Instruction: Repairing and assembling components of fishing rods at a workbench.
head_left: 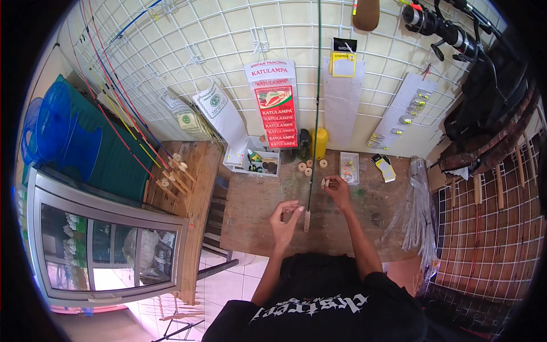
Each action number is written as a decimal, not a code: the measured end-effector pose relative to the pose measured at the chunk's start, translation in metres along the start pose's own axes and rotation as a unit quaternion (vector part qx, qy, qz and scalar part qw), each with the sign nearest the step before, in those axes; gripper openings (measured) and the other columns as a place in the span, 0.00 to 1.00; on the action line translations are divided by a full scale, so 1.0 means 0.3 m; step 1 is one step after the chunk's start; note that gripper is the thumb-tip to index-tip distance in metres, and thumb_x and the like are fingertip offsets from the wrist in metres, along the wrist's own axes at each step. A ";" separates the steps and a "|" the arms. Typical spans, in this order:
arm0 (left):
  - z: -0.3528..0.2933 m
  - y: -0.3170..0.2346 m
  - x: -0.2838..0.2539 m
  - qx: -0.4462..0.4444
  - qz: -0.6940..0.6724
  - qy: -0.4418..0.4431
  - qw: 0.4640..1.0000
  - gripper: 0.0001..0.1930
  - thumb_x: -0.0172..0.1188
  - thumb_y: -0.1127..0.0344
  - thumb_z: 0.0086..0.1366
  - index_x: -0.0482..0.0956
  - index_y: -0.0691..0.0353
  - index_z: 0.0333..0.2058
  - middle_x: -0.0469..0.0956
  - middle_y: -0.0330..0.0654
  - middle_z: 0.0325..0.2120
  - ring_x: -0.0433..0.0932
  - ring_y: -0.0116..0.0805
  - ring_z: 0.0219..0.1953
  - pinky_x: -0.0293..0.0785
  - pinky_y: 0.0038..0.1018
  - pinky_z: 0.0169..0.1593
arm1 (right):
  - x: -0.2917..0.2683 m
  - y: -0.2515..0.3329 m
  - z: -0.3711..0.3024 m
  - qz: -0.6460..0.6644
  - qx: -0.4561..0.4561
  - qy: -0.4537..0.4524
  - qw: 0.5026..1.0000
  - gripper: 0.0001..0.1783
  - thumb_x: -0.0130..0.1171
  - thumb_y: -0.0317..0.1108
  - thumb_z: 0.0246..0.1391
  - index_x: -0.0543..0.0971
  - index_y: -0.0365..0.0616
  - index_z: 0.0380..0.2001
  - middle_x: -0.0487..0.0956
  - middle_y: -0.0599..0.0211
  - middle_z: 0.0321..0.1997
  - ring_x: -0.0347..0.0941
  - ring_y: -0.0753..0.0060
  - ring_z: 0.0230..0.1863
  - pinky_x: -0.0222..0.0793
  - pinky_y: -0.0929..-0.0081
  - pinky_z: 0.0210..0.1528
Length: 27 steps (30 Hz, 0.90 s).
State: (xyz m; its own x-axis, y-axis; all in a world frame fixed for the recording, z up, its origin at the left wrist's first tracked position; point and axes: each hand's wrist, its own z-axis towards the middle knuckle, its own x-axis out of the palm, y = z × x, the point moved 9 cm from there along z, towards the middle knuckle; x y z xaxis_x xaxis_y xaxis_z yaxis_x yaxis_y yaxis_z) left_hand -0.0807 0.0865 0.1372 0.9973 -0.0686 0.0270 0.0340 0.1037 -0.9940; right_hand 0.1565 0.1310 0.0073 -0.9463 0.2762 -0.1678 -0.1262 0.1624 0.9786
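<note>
A thin dark fishing rod point(317, 102) runs from the top of the view down to the table, between my two hands. Its lower end has a short pale grip point(307, 221). Just left of that end is my left hand point(285, 221), thumb and forefinger curled together. Anything between those fingertips is too small to make out. To the right of the rod, my right hand point(338, 194) pinches a small pale cork ring point(325, 183). Several similar cork rings point(308, 171) lie farther back on the wooden table point(256, 214).
At the table's back stand a white box of small bottles point(263, 172), a yellow container point(321, 144) and a white tray point(356, 176). Clear plastic wrapping point(419, 211) covers the right edge. A glass cabinet point(108, 245) is at left; fishing reels point(439, 31) hang upper right.
</note>
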 end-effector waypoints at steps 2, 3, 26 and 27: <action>-0.015 -0.018 -0.011 0.004 -0.022 -0.024 0.999 0.13 0.65 0.77 0.55 0.78 0.66 0.40 0.78 0.37 0.34 0.75 0.22 0.35 0.70 0.20 0.41 | -0.006 0.162 -0.113 0.155 -0.032 0.031 0.987 0.17 0.63 0.18 0.46 0.75 0.39 0.42 0.79 0.67 0.39 0.76 0.77 0.42 0.73 0.79 0.46; -0.017 -0.037 0.011 0.013 -0.029 -0.010 0.999 0.13 0.65 0.78 0.55 0.78 0.66 0.41 0.78 0.38 0.33 0.75 0.22 0.35 0.70 0.19 0.40 | -0.023 0.208 -0.158 0.154 -0.032 0.027 0.987 0.17 0.63 0.18 0.46 0.75 0.39 0.42 0.79 0.67 0.39 0.76 0.77 0.42 0.73 0.79 0.46; -0.104 -0.151 0.149 -0.026 -0.148 0.168 0.974 0.20 0.62 0.81 0.57 0.73 0.66 0.49 0.71 0.41 0.47 0.74 0.28 0.45 0.75 0.22 0.39 | -0.015 0.599 -0.512 0.121 -0.238 0.057 0.962 0.24 0.63 0.15 0.41 0.75 0.36 0.46 0.72 0.58 0.51 0.70 0.66 0.55 0.70 0.69 0.56; -0.103 -0.163 0.144 -0.001 -0.144 0.163 0.976 0.20 0.62 0.82 0.56 0.73 0.67 0.48 0.71 0.42 0.48 0.74 0.29 0.46 0.74 0.23 0.43 | -0.016 0.599 -0.512 0.121 -0.238 0.057 0.962 0.24 0.63 0.15 0.41 0.75 0.36 0.46 0.72 0.58 0.51 0.70 0.66 0.55 0.70 0.69 0.56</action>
State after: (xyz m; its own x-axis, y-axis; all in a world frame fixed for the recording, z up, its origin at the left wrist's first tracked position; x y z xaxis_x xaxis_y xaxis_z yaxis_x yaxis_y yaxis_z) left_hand -0.0412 0.0479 0.1838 0.8725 -0.4067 0.2708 0.3095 0.0313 -0.9504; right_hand 0.0925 0.0133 0.2022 -0.9882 0.1409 0.0597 0.0061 -0.3532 0.9355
